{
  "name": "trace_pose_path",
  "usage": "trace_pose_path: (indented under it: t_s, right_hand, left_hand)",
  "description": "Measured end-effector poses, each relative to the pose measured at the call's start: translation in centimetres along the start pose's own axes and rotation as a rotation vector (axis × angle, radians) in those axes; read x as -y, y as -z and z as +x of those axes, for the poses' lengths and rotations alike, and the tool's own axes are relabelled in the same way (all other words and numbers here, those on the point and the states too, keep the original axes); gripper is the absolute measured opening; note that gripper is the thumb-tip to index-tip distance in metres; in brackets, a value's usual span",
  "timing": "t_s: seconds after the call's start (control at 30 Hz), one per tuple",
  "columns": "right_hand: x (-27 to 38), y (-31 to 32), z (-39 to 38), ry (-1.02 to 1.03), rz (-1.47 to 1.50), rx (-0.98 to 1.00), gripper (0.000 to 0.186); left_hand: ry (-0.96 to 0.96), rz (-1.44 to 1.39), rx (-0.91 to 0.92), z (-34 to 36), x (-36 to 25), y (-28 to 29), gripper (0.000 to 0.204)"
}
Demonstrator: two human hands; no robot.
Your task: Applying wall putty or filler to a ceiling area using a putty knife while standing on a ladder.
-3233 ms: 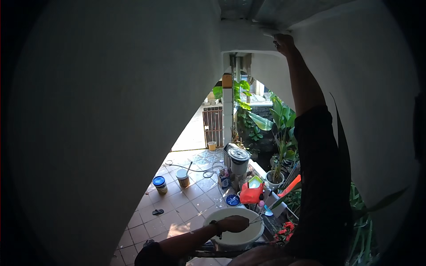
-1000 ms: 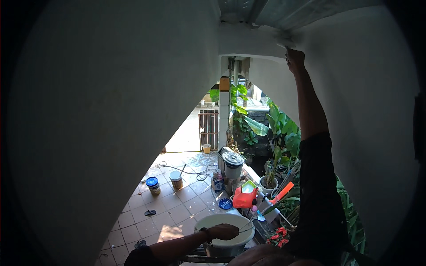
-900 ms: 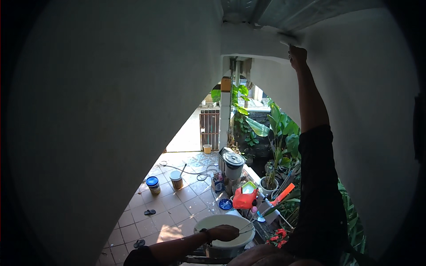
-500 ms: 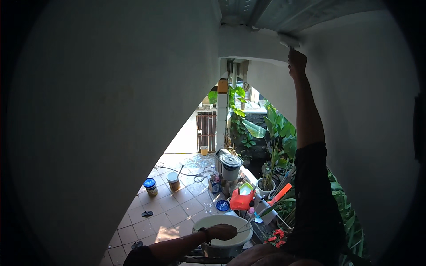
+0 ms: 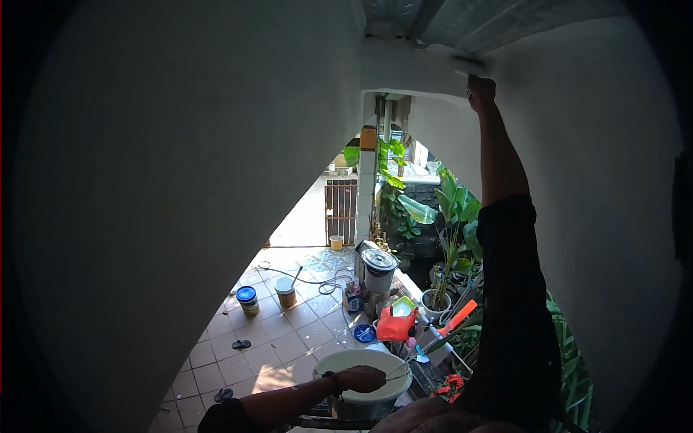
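Observation:
My right hand [image 5: 481, 90] is raised high, closed on the handle of a pale, flat-headed tool [image 5: 469, 66]. The tool's head touches the white wall near the corner under the roof sheeting [image 5: 447, 22]; whether it is a brush or a roller, I cannot tell. Low in the view, my left hand [image 5: 364, 379] is closed on a thin rod [image 5: 397, 374] over a large white tub [image 5: 328, 361] of pale content.
Walls [image 5: 180, 159] slope at both sides. On the tiled floor [image 5: 278, 332] below are paint pails [image 5: 247, 303], a hose [image 5: 328, 287] and sandals [image 5: 241, 344]. A lidded bin [image 5: 379, 270], red container [image 5: 395, 326], potted plants [image 5: 455, 216] and tools crowd the right. A barred gate [image 5: 341, 209] stands beyond.
Since the earliest frame, my right hand and tool have shifted down and right along the wall's top, with small up-and-down movements lately. My left hand stays over the tub.

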State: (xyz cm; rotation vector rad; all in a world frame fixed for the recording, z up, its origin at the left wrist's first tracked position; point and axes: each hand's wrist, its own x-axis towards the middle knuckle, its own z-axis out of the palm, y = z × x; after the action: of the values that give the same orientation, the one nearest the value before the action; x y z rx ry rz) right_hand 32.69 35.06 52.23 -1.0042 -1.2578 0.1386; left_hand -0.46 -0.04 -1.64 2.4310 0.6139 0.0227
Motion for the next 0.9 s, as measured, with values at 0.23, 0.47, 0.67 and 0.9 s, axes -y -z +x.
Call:
trace_pose_path:
  t_s: [0.23,0.47,0.67,0.9]
  right_hand:
    - [-1.5,0.4,3.1,0.185,-0.272,-0.019,0.011]
    - [-4.8,12.2,12.1,0.387,-0.062,-0.018,0.012]
    - [4.3,-2.9,-4.2,0.851,-1.359,-0.097,0.014]
    - [1.6,4.7,7.9,0.878,-0.670,-0.145,0.010]
  left_hand:
    - [-0.015,0.017,-0.008,0.5,0.3,-0.6,0.026]
    - [-0.197,0.038,0.021,2.3,-0.1,-0.4,0.027]
    - [-0.014,-0.007,0.016,0.4,-0.7,0.4,0.020]
    - [-0.209,0.137,0.069,2.8,-0.8,0.4,0.028]
